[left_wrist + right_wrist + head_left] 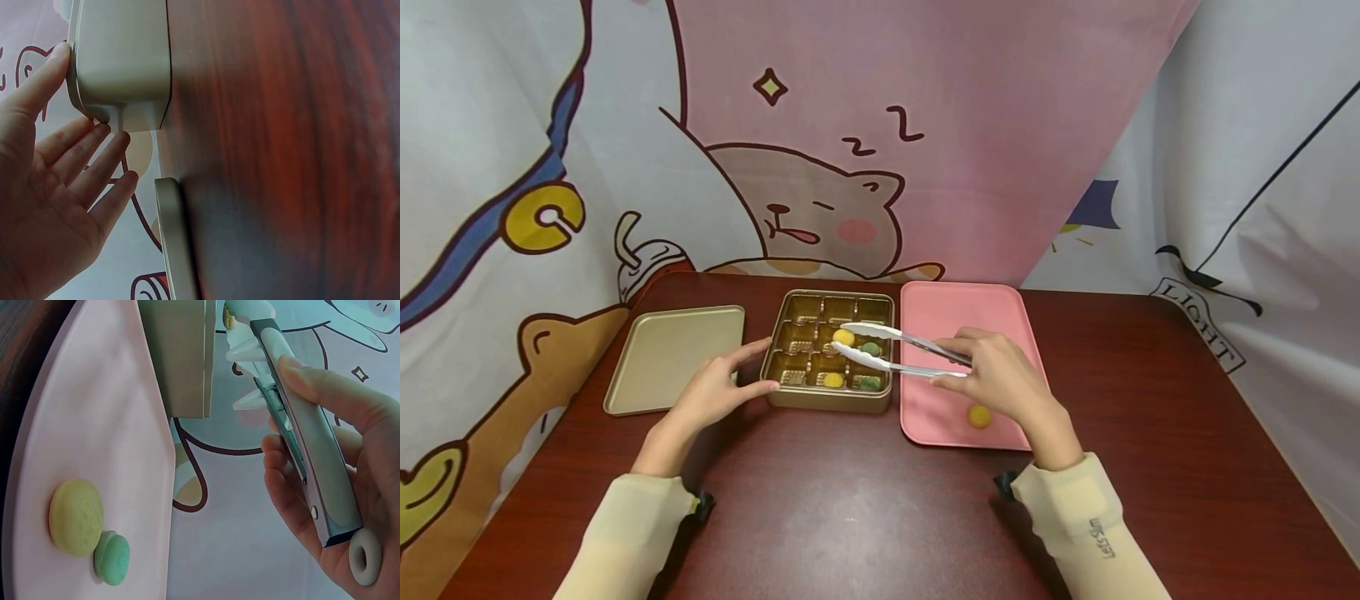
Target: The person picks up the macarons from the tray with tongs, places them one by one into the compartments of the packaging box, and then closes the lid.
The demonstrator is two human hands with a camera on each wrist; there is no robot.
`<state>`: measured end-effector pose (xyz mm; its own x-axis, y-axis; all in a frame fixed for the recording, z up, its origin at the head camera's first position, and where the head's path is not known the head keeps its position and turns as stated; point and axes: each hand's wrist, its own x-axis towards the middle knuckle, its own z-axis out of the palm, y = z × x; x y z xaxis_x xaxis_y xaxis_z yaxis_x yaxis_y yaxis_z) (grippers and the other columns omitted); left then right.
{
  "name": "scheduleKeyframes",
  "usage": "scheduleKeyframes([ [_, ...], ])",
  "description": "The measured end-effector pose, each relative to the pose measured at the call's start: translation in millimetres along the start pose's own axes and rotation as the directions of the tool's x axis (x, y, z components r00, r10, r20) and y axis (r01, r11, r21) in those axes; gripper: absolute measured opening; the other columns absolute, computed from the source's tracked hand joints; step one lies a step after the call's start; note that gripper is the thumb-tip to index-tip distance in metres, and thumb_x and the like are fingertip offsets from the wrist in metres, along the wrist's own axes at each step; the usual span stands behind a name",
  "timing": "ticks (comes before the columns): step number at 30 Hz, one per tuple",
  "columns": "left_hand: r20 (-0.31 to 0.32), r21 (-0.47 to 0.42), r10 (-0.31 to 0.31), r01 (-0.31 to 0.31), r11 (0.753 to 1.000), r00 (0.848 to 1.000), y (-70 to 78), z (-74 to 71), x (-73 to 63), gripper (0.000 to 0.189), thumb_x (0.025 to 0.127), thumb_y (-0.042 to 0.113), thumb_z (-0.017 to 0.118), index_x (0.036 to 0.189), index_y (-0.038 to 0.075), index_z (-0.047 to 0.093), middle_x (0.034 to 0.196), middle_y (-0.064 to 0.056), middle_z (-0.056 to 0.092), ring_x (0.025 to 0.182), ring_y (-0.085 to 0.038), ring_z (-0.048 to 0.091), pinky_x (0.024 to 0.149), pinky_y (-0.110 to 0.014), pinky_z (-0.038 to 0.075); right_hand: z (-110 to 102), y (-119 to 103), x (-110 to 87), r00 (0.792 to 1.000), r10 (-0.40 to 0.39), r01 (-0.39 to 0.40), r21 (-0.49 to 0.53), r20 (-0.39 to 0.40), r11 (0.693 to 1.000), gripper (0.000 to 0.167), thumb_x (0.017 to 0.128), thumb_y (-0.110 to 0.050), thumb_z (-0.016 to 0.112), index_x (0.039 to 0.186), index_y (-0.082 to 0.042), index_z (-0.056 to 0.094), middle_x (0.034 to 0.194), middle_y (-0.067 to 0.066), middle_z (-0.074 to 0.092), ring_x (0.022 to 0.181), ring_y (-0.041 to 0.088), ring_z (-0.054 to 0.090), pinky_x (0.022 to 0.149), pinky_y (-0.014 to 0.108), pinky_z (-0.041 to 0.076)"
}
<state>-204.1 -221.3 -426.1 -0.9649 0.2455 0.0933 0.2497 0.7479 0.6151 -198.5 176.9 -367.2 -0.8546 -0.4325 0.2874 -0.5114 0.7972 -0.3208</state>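
A right hand [1000, 375] grips tongs [880, 332], a yellow piece [843, 337] between their tips, above a gold box [829, 402] the left hand [709, 393] touches, fingers extended.

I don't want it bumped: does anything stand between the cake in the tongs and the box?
Nothing visible: the cake is above the open box, between the tips of the tongs. A green cake sits to its right; what lies beneath is partly hidden.

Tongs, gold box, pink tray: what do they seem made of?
Tongs: shiny metal by sharp highlights; matte white tips, perhaps plastic or silicone.
Gold box: probably satin metal, by soft highlights and thin rim.
Pink tray: likely smooth plastic, by even colour, soft reflections; coated metal possible.
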Motion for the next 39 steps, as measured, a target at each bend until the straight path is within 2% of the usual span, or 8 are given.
scheduleKeyframes([
  [20, -0.005, -0.009, 0.005, -0.005, 1.000, 1.000, -0.3, 1.4, -0.1, 0.075, 0.084, 0.040, 0.079, 0.149, 0.017, 0.049, 0.143, -0.019, 0.057, 0.133, -0.041, 0.053, 0.106, -0.059, 0.042, 4.5, 0.3, 3.4, 0.999, -0.027, 0.027, -0.011, -0.017, 1.000, 0.050, 0.071, -0.029, 0.090, 0.115, -0.012, 0.076, 0.081, -0.001, 0.065, 0.068, 0.014, 0.054, 0.065, 0.034, 0.047],
  [32, -0.005, -0.006, 0.004, -0.004, 1.000, 1.000, -0.2, 0.6, -0.2, 0.075, 0.084, 0.040, 0.079, 0.149, 0.017, 0.049, 0.144, -0.019, 0.056, 0.133, -0.041, 0.052, 0.106, -0.060, 0.042, -4.8, 1.4, -2.1, 1.000, 0.020, -0.020, -0.003, -0.005, 1.000, 0.052, 0.073, -0.033, 0.089, 0.118, -0.011, 0.074, 0.081, -0.003, 0.060, 0.070, 0.014, 0.052, 0.067, 0.033, 0.045],
  [39, -0.005, -0.012, 0.003, -0.003, 1.000, 1.000, -0.4, 0.4, -0.1, 0.075, 0.084, 0.040, 0.079, 0.149, 0.017, 0.049, 0.144, -0.019, 0.056, 0.133, -0.041, 0.053, 0.106, -0.060, 0.043, -13.0, 7.4, -11.4, 0.999, 0.036, -0.036, -0.008, -0.034, 0.999, 0.052, 0.071, -0.033, 0.090, 0.117, -0.014, 0.075, 0.081, -0.004, 0.061, 0.071, 0.013, 0.051, 0.066, 0.031, 0.044],
])
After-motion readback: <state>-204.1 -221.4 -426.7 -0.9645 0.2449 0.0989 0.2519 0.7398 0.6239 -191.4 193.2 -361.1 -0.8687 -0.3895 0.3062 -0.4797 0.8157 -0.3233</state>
